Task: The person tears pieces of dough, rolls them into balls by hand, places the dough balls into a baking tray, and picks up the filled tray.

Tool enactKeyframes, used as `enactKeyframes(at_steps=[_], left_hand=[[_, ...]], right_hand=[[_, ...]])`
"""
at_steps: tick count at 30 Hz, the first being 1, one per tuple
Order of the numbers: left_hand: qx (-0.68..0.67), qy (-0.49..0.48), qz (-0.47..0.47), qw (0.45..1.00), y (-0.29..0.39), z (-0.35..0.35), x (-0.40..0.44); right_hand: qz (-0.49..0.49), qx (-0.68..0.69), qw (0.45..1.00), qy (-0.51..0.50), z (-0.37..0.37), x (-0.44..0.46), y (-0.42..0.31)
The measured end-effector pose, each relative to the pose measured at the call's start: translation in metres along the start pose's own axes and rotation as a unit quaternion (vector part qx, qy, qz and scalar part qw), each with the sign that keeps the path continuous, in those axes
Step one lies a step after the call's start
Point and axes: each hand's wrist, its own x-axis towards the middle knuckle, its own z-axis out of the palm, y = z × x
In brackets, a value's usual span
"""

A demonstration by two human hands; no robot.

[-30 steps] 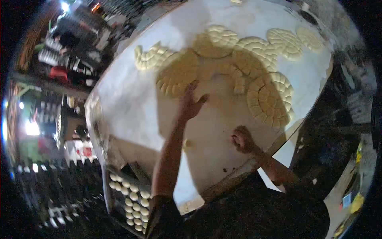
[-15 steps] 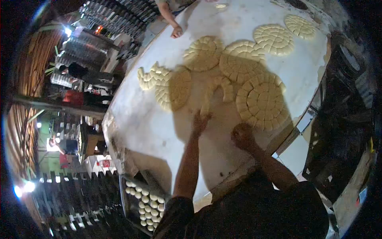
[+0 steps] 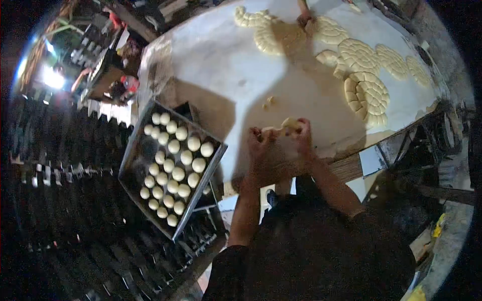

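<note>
Near the front edge of the table, my left hand (image 3: 262, 142) and my right hand (image 3: 304, 133) are close together with fingers closed. A pale strip of dough (image 3: 289, 123) stretches between them, and both hands grip it; its ends are hidden in my fingers. Just beyond lie a few small dough pieces (image 3: 270, 101). Farther right on the table are flat round slabs of dough (image 3: 367, 94), scored into segments. Another cut dough slab (image 3: 268, 40) lies at the far side, partly in shadow.
A dark metal tray (image 3: 133, 150) with several dough balls (image 3: 178, 174) stands to my left, against the table (image 3: 211, 55). Another person's hand (image 3: 305, 20) is at the far edge, over the dough. Stacked dark trays (image 3: 75, 200) fill the left side.
My view has swung down and left, bringing the whole tray in. My left hand, spread by a dough strip before, is now closed on dough with my right. The other person's hand reaches the slabs.
</note>
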Motion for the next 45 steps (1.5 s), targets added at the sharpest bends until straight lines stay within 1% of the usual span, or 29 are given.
enactKeyframes(at_steps=[1, 2, 3, 5, 7, 8, 9, 11, 13, 16, 17, 18, 19, 20, 21, 22, 23, 25, 28, 29, 30, 32, 33, 35, 37, 40, 41, 43, 45], left_hand=[[0.074, 0.025, 0.032, 0.996, 0.002, -0.014, -0.01], [0.113, 0.056, 0.033, 0.991, 0.039, -0.02, -0.025], [0.152, 0.084, 0.035, 0.984, 0.062, -0.032, -0.033], [0.092, 0.055, -0.107, 0.989, 0.033, -0.071, -0.046], [0.329, -0.044, 0.002, 0.943, 0.075, -0.069, -0.069], [0.43, -0.114, 0.083, 0.892, 0.079, -0.073, -0.071], [0.523, -0.18, 0.161, 0.818, 0.082, -0.071, -0.066], [0.584, -0.173, 0.174, 0.774, 0.155, -0.035, -0.044], [0.55, -0.061, 0.11, 0.826, 0.174, 0.0, -0.01], [0.608, 0.048, 0.211, 0.764, 0.063, 0.0, 0.051], [0.511, 0.083, 0.055, 0.854, 0.053, 0.025, 0.049], [0.521, 0.07, 0.072, 0.848, 0.045, 0.044, 0.046], [0.627, 0.025, 0.086, 0.774, 0.03, 0.056, 0.033], [0.631, -0.006, 0.106, 0.768, 0.04, 0.072, 0.015], [0.673, -0.066, 0.146, 0.722, 0.049, 0.066, -0.006], [0.706, -0.121, 0.191, 0.671, 0.057, 0.06, -0.026], [0.617, -0.108, 0.175, 0.76, 0.053, 0.04, -0.043], [0.564, -0.028, 0.125, 0.816, 0.044, -0.002, -0.024], [0.464, 0.075, 0.061, 0.88, 0.048, -0.043, 0.014], [0.519, 0.09, 0.14, 0.838, 0.052, -0.034, 0.037], [0.495, 0.082, 0.103, 0.859, 0.025, -0.036, 0.054], [0.483, 0.137, 0.078, 0.861, 0.053, 0.02, 0.069], [0.454, 0.134, 0.052, 0.879, 0.046, 0.032, 0.06], [0.536, 0.055, 0.079, 0.839, 0.026, 0.027, 0.024], [0.61, -0.033, 0.14, 0.78, -0.002, -0.011, -0.014], [0.653, -0.024, 0.106, 0.75, -0.081, -0.105, -0.029], [0.445, 0.055, 0.008, 0.894, -0.068, -0.111, -0.013], [0.482, 0.106, 0.093, 0.864, -0.012, -0.083, 0.037], [0.49, 0.114, 0.193, 0.843, -0.009, -0.053, 0.07]], right_hand=[[0.089, 0.128, 0.988, -0.004, -0.01, -0.006, -0.022], [0.114, 0.083, 0.99, 0.017, -0.026, -0.004, -0.038], [0.096, 0.063, 0.993, 0.041, -0.05, 0.005, -0.035], [0.018, 0.046, 0.995, 0.09, -0.098, 0.026, -0.026], [-0.045, -0.157, 0.986, 0.045, -0.14, 0.025, -0.031], [-0.077, -0.254, 0.964, 0.023, -0.158, 0.028, -0.033], [-0.175, -0.36, 0.916, -0.034, -0.176, 0.039, -0.028], [-0.355, -0.544, 0.747, -0.142, -0.208, 0.072, -0.013], [-0.373, -0.507, 0.767, -0.126, -0.192, 0.11, -0.035], [-0.323, -0.431, 0.839, -0.083, -0.137, 0.152, -0.033], [-0.28, -0.424, 0.855, -0.102, -0.118, 0.148, -0.02], [-0.237, -0.415, 0.87, -0.122, -0.103, 0.134, -0.004], [-0.279, -0.415, 0.854, -0.144, -0.104, 0.111, 0.009], [-0.321, -0.413, 0.837, -0.164, -0.104, 0.089, 0.021], [-0.332, -0.438, 0.783, -0.292, -0.123, 0.076, 0.003], [-0.344, -0.422, 0.77, -0.333, -0.145, 0.071, -0.005], [-0.357, -0.407, 0.753, -0.374, -0.165, 0.081, -0.009], [-0.404, -0.43, 0.716, -0.374, -0.195, 0.124, -0.021], [-0.39, -0.439, 0.754, -0.295, -0.162, 0.175, -0.026], [-0.368, -0.435, 0.78, -0.258, -0.141, 0.182, -0.028], [-0.352, -0.44, 0.792, -0.236, -0.121, 0.179, -0.018], [-0.319, -0.453, 0.809, -0.195, -0.093, 0.159, 0.008], [-0.355, -0.451, 0.788, -0.224, -0.1, 0.144, 0.002], [-0.424, -0.44, 0.741, -0.277, -0.117, 0.113, -0.016], [-0.347, -0.442, 0.737, -0.374, -0.157, 0.123, 0.003], [-0.357, -0.452, 0.773, -0.266, -0.2, 0.186, 0.062], [-0.341, -0.46, 0.79, -0.218, -0.188, 0.202, 0.045], [-0.277, -0.476, 0.826, -0.12, -0.122, 0.208, -0.015], [-0.242, -0.487, 0.838, -0.04, -0.087, 0.207, 0.006]])
